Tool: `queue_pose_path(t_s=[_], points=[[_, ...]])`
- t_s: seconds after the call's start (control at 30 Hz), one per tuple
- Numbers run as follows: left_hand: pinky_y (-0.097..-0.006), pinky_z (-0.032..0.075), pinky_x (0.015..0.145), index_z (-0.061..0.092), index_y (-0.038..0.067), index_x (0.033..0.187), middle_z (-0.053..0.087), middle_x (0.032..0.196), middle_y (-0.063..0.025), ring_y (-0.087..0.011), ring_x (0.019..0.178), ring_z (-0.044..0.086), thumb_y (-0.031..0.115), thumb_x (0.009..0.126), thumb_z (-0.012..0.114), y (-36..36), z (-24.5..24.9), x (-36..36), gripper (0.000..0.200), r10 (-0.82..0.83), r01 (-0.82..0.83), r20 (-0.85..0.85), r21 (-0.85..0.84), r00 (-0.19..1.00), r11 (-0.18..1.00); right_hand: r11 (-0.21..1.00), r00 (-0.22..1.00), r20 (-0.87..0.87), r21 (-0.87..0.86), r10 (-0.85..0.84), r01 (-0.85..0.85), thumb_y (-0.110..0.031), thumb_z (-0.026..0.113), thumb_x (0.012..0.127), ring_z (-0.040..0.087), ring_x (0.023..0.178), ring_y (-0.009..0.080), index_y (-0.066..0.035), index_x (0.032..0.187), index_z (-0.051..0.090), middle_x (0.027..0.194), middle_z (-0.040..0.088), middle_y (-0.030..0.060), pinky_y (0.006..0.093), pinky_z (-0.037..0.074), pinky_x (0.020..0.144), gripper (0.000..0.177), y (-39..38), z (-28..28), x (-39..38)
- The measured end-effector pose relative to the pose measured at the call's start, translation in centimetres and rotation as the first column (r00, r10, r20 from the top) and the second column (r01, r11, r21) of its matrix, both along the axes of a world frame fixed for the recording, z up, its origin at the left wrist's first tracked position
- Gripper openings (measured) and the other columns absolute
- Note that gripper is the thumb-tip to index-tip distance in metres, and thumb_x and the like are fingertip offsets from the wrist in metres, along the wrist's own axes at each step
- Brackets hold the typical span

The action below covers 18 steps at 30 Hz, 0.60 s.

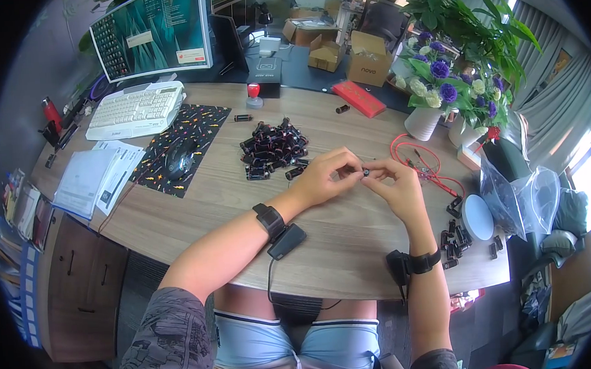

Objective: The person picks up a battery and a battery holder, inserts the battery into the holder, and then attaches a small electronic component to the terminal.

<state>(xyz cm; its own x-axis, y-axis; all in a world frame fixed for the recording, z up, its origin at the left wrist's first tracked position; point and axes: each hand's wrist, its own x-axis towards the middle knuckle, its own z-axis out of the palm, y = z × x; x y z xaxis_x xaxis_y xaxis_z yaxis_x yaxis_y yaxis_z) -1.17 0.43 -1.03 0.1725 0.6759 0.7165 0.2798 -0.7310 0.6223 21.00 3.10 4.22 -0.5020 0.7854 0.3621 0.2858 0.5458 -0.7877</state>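
Above the desk's middle, my left hand (330,175) and my right hand (395,182) meet at the fingertips. Between them sits a small dark part (366,173), pinched by the fingers of both hands; its details are too small to tell. Just left of my left hand lies a heap of small black cylindrical parts (273,145) with reddish bits. To the right of my right hand is a smaller group of black parts (456,242). Red cables (419,156) lie coiled beyond my right hand. Each wrist wears a black strap with a device.
A white keyboard (136,109), a mouse (180,159) and papers (95,176) are on the left. A red-topped stamp (254,96), a red box (359,99) and flower vases (423,122) stand behind. A blue-white round lid (477,217) and plastic bag (523,194) are right.
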Motion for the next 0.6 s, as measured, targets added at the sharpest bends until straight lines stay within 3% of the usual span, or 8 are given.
queue_pose_path(t_s=[0.33, 0.43, 0.6], points=[[-0.0295, 0.056, 0.077, 0.068, 0.004, 0.104, 0.067, 0.104, -0.0062, -0.0155, 0.086, 0.068, 0.009, 0.099, 0.072, 0.2, -0.3, 0.1, 0.008, -0.051, 0.052, 0.017, -0.055, 0.999, 0.997, 1.0, 0.999, 0.032, 0.026, 0.014, -0.015, -0.009, 0.086, 0.086, 0.068, 0.087, 0.0111, 0.0, 0.112, 0.079, 0.089, 0.074, 0.0031, 0.029, 0.054, 0.086, 0.029, 0.0, 0.1, 0.0], [-0.0313, 0.053, 0.075, 0.065, 0.005, 0.101, 0.066, 0.1, -0.0073, -0.021, 0.085, 0.066, 0.015, 0.1, 0.069, 0.4, -0.4, 0.2, 0.01, -0.066, 0.068, 0.037, -0.054, 0.997, 0.996, 0.999, 0.999, 0.035, 0.033, 0.024, -0.025, -0.009, 0.087, 0.085, 0.068, 0.087, 0.0114, 0.0, 0.112, 0.079, 0.089, 0.074, 0.0033, 0.029, 0.054, 0.086, 0.029, -0.2, 0.3, -0.1], [-0.0309, 0.052, 0.075, 0.062, 0.005, 0.103, 0.065, 0.099, -0.0067, -0.0185, 0.083, 0.064, 0.018, 0.102, 0.065, 0.6, -1.2, 0.4, 0.013, -0.037, 0.038, 0.016, -0.044, 0.999, 0.998, 0.997, 0.997, 0.06, 0.05, 0.057, -0.06, -0.007, 0.088, 0.082, 0.068, 0.087, 0.012, 0.0, 0.113, 0.077, 0.092, 0.073, 0.0038, 0.0288, 0.054, 0.086, 0.033, -0.1, 0.1, -0.1]])
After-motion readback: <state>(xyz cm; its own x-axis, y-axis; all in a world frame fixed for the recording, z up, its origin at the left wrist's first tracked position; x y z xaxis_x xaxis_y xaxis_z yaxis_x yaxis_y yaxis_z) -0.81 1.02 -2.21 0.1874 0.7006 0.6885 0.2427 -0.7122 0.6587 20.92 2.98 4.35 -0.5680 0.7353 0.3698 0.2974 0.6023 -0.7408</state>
